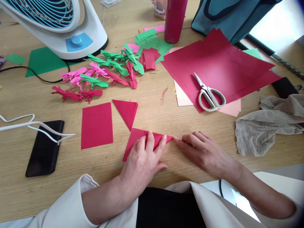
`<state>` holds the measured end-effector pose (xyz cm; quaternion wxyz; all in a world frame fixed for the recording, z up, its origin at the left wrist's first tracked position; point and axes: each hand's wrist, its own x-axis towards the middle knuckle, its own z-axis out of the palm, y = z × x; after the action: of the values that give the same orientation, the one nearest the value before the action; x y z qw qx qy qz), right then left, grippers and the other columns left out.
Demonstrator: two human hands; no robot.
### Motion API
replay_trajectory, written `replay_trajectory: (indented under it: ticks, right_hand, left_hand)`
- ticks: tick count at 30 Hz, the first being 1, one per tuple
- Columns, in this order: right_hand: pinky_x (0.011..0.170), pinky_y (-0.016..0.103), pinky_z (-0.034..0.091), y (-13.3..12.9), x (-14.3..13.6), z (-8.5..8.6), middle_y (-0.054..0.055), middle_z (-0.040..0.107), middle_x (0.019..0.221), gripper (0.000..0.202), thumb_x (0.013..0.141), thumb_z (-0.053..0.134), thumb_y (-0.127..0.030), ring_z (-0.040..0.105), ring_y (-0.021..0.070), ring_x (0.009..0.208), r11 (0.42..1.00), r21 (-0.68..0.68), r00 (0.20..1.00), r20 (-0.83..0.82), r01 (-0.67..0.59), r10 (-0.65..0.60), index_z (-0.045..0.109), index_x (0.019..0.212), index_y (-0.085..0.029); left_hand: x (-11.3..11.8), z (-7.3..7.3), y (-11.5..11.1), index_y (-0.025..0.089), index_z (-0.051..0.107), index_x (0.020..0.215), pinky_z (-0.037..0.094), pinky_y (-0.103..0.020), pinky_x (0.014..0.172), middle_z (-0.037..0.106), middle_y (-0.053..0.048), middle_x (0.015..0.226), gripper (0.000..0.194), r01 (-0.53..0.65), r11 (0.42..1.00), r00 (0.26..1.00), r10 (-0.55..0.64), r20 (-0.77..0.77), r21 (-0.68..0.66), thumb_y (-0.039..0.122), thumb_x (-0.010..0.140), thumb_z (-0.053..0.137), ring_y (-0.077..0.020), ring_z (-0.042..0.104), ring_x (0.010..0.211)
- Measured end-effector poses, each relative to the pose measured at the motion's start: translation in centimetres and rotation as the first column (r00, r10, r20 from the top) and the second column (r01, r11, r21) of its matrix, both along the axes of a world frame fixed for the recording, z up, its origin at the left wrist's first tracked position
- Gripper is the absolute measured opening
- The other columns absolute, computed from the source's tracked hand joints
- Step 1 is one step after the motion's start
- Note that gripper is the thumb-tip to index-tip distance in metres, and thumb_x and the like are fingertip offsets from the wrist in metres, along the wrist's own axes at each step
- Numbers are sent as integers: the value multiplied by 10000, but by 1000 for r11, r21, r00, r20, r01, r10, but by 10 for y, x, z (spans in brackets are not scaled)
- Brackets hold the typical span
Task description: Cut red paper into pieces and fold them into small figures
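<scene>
The left hand [142, 160] pressed the folded red paper [133, 139] on the counter [77, 167], its fingers [150, 142] spread apart. The right hand [205, 153] touched the sharp tip with 1 finger; whether its thumb pinched there, I could not tell. Just beyond this paper lay a red triangle [127, 110].

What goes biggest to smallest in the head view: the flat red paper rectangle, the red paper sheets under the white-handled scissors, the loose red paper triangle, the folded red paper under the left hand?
1. Red paper sheets
2. Flat red paper rectangle
3. Loose red paper triangle
Unsure: folded red paper, partly covered.
</scene>
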<state>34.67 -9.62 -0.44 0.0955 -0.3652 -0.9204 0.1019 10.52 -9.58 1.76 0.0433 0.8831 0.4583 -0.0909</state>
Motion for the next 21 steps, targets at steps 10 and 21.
replay_trajectory:
  ticks: [10, 21]
  right_hand:
    - [718, 379, 403, 1, -3, 1, 115, 582, 995, 404, 994, 404, -160, 475, 227, 787, 1000, 5, 1000, -13, 1, -1, 470, 1391, -130]
    - [721, 378, 409, 3, -4, 1, 109, 583, 974, 376, 986, 413, -141, 490, 222, 792, 1000, 1, 999, -54, 3, -3, 496, 1350, -96]
  left_hand:
    - [2, 8, -1, 322, 262, 1532, 540, -430, 838, 503, -180, 1406, 895, 31, 998, 997, -27, -77, 51, 589, 777, 661, -319, 554, 1073]
    - [1, 7, -5, 343, 248, 1532, 501, -463, 913, 504, -146, 1432, 882, 51, 996, 994, -44, -98, 76, 617, 786, 631, -323, 546, 1140]
